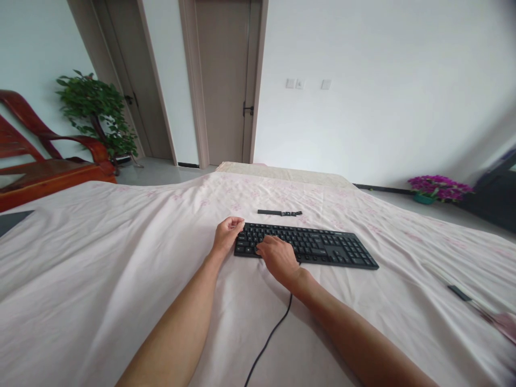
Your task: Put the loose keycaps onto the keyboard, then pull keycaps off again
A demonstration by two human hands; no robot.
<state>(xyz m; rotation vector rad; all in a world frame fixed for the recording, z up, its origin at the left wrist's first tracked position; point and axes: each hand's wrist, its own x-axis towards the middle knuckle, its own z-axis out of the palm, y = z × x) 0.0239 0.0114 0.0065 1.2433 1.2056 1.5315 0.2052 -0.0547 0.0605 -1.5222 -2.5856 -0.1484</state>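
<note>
A black computer keyboard (334,252) lies on the bed-like surface, its long side running left to right. My left hand (229,234) is at the keyboard's far left corner, thumb and fingers closed on the edge. Over the near left keys is my right hand (278,255), palm down with its fingers bent together; what lies under the fingertips is hidden. Beyond the keyboard sits a long black bar-shaped keycap (269,212), with several small black keycaps (288,214) in line at its right end. A black cord (269,338) runs from the near side toward me.
A pale pink flowered cloth (121,258) covers the surface. On its right lies a small dark flat object (459,293) beside a pale stick. A dark panel (14,221) shows at the left edge. Beyond are a wooden chair (60,166), a potted plant (94,107) and purple flowers (439,187).
</note>
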